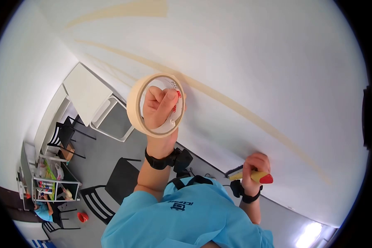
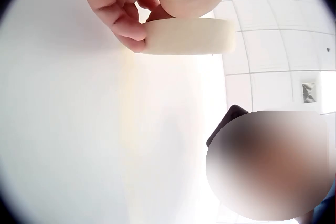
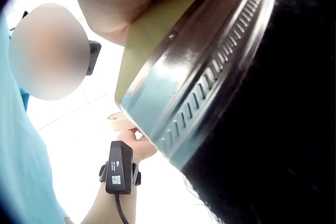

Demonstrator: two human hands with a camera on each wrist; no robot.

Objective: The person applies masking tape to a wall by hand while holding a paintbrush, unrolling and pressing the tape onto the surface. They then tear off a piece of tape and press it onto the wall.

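A wide roll of masking tape [image 1: 135, 105] is in my left hand [image 1: 160, 110], held up close to the white wall [image 1: 277, 74]. The fingers pass through the roll's core and curl, and in the left wrist view fingertips grip the roll's edge. A long beige tape strip [image 1: 231, 105] runs slantwise along the wall, passing behind the roll. Lower on the right, my right hand [image 1: 256, 165] grips a paintbrush [image 3: 194, 71] by its yellow, red-ended handle. Its metal band and black bristles fill much of the right wrist view; in the head view the bristles point left, beside the wall.
More tape [image 1: 128, 10] marks the wall higher up. Behind on the left are a black chair [image 1: 124, 180], a pale table [image 1: 87, 93], a metal shelf cart [image 1: 62, 182] with bottles and bags, and a red bucket [image 1: 82, 217]. Another person [image 1: 43, 211] is at far left.
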